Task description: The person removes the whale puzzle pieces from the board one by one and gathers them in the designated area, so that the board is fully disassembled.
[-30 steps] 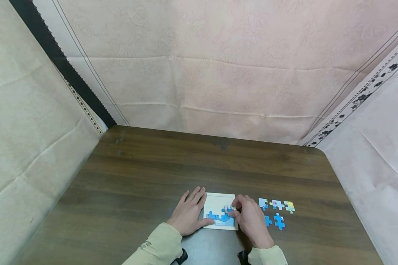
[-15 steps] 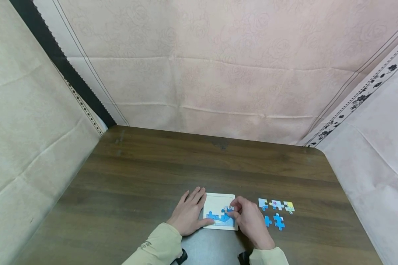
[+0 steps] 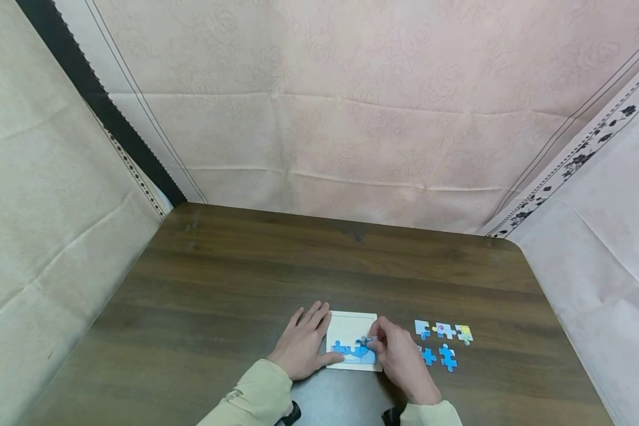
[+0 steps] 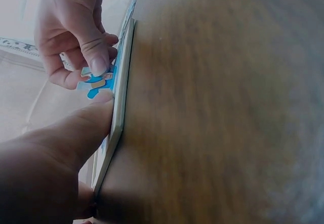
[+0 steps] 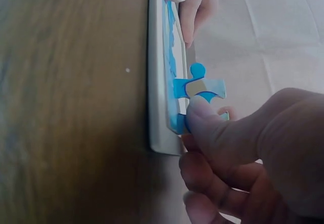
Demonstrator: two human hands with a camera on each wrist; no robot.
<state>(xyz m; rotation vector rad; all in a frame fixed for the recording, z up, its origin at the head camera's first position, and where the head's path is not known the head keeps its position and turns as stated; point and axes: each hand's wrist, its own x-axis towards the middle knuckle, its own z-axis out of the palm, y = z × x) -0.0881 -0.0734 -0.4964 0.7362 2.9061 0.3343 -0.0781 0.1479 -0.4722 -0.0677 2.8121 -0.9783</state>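
A white puzzle tray (image 3: 350, 323) lies near the front of the table, with blue jigsaw pieces (image 3: 346, 349) filling its near part. My left hand (image 3: 303, 343) rests along the tray's left side with fingers extended, its thumb pressing on the lower left corner. Between thumb and forefinger, my right hand (image 3: 402, 358) pinches a blue and tan jigsaw piece (image 5: 198, 86) over the tray's right part. In the right wrist view that piece stands tilted up from the tray, its lower edge close to the laid pieces; whether it touches them I cannot tell.
Several loose jigsaw pieces (image 3: 448, 357) lie to the right of the right hand, in two rows; the hand partly covers one. A brown wooden table (image 3: 245, 266) extends around the tray. Pale cloth (image 3: 351, 118) hangs behind and at both sides.
My right fingertips have shifted slightly left and toward me over the tray, and the pinched piece looks more tilted. My left hand stays in place.
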